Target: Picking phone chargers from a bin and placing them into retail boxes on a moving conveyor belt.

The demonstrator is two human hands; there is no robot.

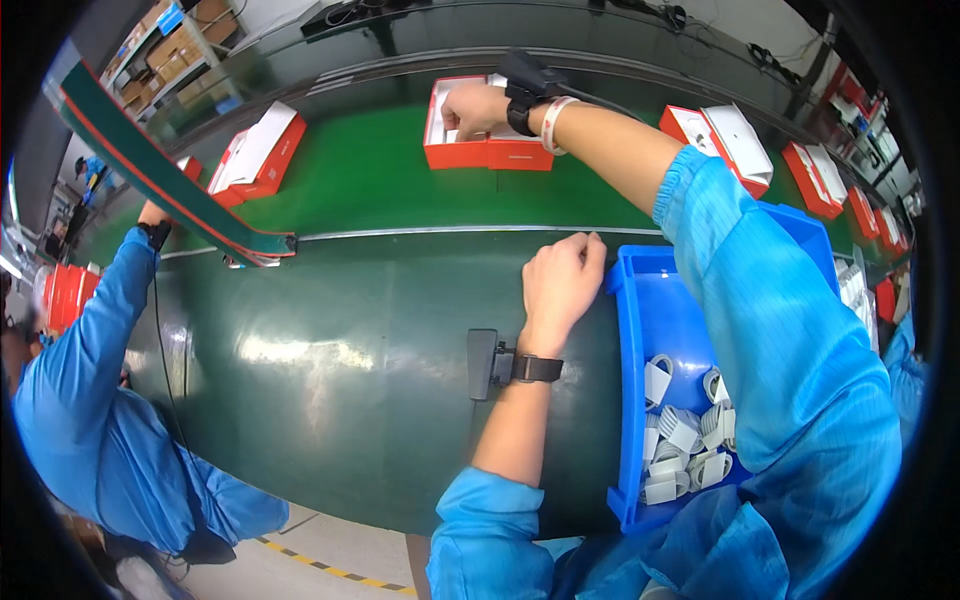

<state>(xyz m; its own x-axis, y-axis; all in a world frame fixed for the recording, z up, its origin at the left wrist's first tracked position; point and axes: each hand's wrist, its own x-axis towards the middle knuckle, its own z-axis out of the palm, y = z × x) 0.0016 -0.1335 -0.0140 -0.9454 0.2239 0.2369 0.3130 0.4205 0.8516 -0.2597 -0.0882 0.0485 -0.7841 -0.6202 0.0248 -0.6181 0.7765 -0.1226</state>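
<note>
My right hand reaches across to an open red and white box on the green belt. Its fingers are bent down together inside the white tray, and the box walls and hand hide what they grip, if anything. Close to the left edge of the blue bin, my left hand rests over the dark green table with its fingers curled in. Whatever may be inside that closed hand does not show. Several coiled white cables with paper bands lie in the blue bin, partly covered by my right sleeve.
More open red boxes sit along the green belt, such as a left box and a right box. A dark green strip with red edges slants over the table at left. A co-worker in blue stands there.
</note>
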